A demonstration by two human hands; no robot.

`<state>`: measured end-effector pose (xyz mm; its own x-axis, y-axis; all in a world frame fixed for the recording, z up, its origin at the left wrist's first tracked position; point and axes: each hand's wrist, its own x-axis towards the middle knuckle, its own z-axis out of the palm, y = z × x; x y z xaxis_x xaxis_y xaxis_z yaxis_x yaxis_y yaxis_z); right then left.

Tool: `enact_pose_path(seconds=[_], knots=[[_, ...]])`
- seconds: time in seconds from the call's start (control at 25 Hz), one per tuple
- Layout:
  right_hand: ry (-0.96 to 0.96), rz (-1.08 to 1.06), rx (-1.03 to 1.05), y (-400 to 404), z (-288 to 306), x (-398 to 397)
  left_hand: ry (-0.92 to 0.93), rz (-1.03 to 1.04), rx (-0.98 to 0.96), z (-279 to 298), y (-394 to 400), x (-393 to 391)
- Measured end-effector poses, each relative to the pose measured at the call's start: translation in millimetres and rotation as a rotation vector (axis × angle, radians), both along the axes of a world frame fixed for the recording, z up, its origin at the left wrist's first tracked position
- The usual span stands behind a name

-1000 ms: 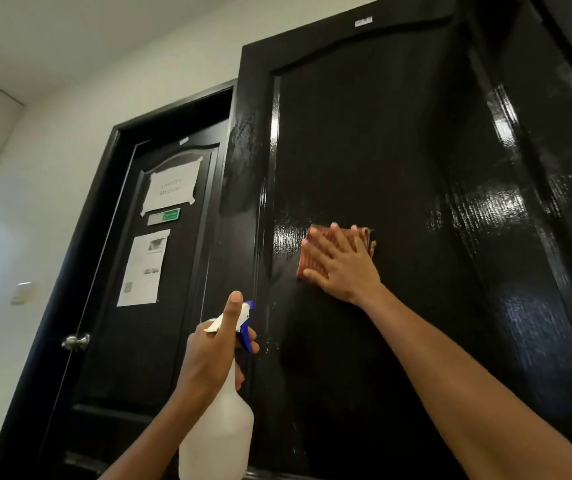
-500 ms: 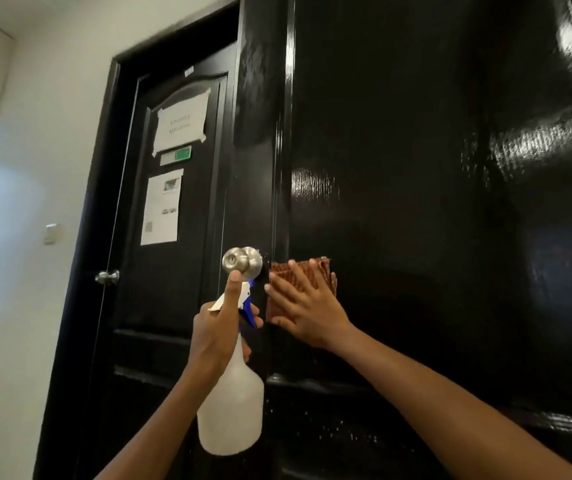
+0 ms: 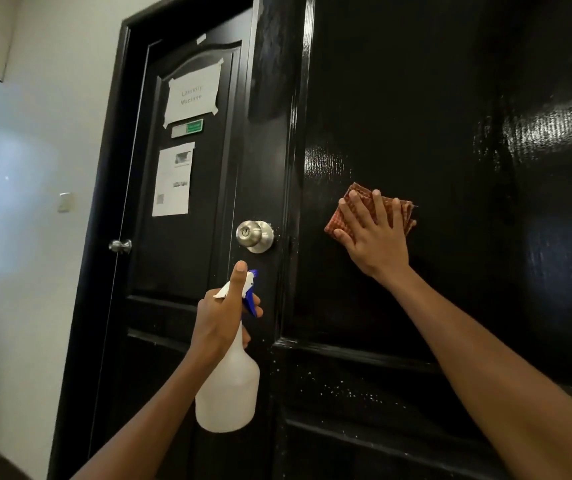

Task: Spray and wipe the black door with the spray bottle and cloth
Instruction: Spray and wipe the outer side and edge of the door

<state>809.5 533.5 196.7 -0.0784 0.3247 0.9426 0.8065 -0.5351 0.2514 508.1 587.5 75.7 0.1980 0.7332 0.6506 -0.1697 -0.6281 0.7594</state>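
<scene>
right hand (image 3: 374,237) mid-frame – fingers spread flat, pressing cloth (image 3: 364,209) on black door (image 3: 450,133); left hand (image 3: 222,317) lower centre – fingers wrapped round spray bottle (image 3: 229,386), below knob (image 3: 255,236)

On the far door (image 3: 177,188) ahead of me, a taped sheet (image 3: 192,95) reads "Laundry Machine" — faint, but legible; the green plate (image 3: 187,128) under it is too small to read; the print on the lower notice (image 3: 172,180) is a blur.
</scene>
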Motion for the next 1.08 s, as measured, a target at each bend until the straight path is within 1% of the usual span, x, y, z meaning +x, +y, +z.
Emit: enact_pose_path(seconds=[0.04,0.08,0.16,0.2,0.24,0.28,0.36,0.4,0.48,0.56,0.72,0.88,1.0,1.08], knots=[[0.007,0.008,-0.004,7.8,-13.4,-7.4,0.004,0.002,-0.003,-3.2,0.2,0.4],[-0.05,0.024,-0.082,17.4,-38.4,-12.0,0.005,-0.002,-0.008,-6.3,-0.2,1.5],[-0.317,0.048,-0.357,32.5,-97.8,-17.5,0.009,-0.006,-0.002,-4.3,-0.5,1.1],[-0.415,0.045,-0.466,36.5,-107.7,-16.3,0.008,-0.001,0.003,0.7,-1.2,0.7],[-0.463,0.061,-0.506,42.2,-99.1,-14.9,0.005,0.007,0.015,9.6,-1.2,-0.9],[-0.456,0.076,-0.458,47.3,-80.8,-17.5,0.001,0.014,0.031,19.1,-1.5,-3.2],[-0.295,0.079,-0.316,57.2,-32.9,-29.6,-0.012,0.028,0.063,40.9,2.0,-9.1],[-0.215,0.069,-0.276,61.1,-8.1,-34.9,-0.017,0.035,0.08,51.4,4.6,-11.8],[-0.117,0.043,-0.253,75.9,38.6,-46.3,-0.018,0.065,0.128,78.7,12.9,-17.2],[-0.079,0.032,-0.226,92.9,84.1,-58.7,-0.037,0.083,0.134,114.4,25.7,-20.3],[-0.041,0.01,-0.141,112.7,177.0,-85.3,-0.084,0.063,0.141,179.2,41.5,-30.3],[-0.066,-0.008,-0.199,148.4,259.8,-117.6,-0.076,0.104,0.158,217.8,60.7,-44.8],[-0.085,-0.017,-0.226,175.6,285.5,-137.8,-0.036,0.142,0.157,241.5,73.1,-50.3],[-0.199,-0.042,-0.321,184.0,276.9,-143.8,-0.036,0.14,0.146,247.7,75.6,-47.5]])
